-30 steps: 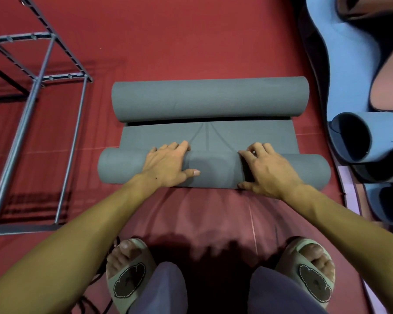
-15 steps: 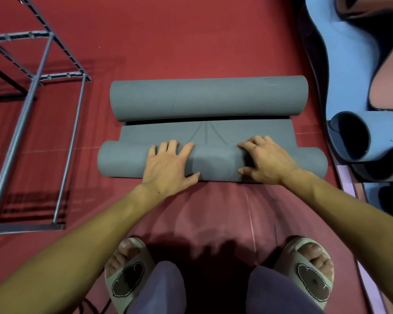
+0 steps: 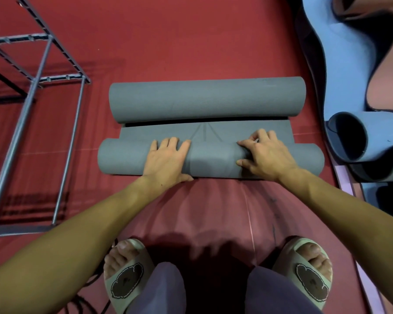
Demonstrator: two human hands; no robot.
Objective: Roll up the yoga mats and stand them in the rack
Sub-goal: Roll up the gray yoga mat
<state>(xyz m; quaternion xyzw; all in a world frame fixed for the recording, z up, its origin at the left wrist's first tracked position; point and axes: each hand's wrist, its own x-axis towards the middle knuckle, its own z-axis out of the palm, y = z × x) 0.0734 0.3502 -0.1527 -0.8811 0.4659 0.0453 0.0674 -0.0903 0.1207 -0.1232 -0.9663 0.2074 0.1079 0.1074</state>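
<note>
A grey yoga mat lies across the red floor, curled into a roll at each end with a narrow flat strip between them. The far roll lies untouched. My left hand presses flat on top of the near roll, fingers straight and pointing away from me. My right hand rests on the same roll further right, its fingers bent over the roll's far side and its thumb against the near side. A grey metal rack stands at the left, apart from the mat.
Blue mats lie loosely folded and curled along the right edge, one blue roll end close to the grey mat's right end. My feet in pale sandals stand just behind the near roll on the red floor.
Both hands have pushed the near roll a little away from me, towards the far roll. The flat strip between the two rolls has narrowed.
</note>
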